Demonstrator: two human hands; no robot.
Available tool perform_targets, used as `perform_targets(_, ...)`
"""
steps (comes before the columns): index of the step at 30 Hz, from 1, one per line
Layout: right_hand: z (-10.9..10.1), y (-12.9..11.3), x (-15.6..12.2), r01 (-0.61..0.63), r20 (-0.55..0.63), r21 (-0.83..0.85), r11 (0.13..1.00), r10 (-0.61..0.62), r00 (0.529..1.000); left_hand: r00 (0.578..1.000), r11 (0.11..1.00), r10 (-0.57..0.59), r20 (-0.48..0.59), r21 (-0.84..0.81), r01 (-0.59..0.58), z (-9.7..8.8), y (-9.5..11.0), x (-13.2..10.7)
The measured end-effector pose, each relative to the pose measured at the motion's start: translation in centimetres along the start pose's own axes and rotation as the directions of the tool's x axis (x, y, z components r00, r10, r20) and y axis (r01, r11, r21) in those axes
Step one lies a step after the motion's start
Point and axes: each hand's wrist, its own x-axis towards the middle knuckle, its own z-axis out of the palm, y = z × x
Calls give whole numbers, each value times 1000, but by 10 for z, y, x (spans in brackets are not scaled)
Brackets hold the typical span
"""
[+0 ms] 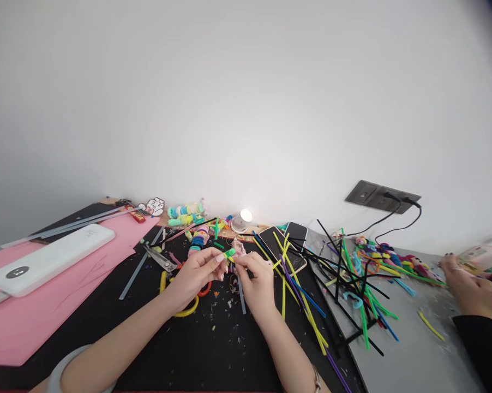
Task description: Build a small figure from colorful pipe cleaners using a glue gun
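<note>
My left hand and my right hand meet over the black mat. Both pinch a short green and yellow fuzzy pipe cleaner piece between their fingertips, held just above the mat. A small pink piece sits right behind it, at my right fingertips. Scissors with yellow and red handles lie under my left hand. Loose pipe cleaners in yellow, blue, purple and black lie just right of my right hand.
A white power bank rests on pink paper at left. Two phones lie behind the pipe cleaners. Another person's hand in a dark sleeve works at far right near colourful fuzzy figures. A wall socket has cables.
</note>
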Motion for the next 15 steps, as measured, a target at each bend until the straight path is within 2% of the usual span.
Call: perform_targets(15, 1, 4, -2, -27, 5, -24, 999, 27, 1000, 999, 997, -48, 14, -56, 49, 0, -3, 2)
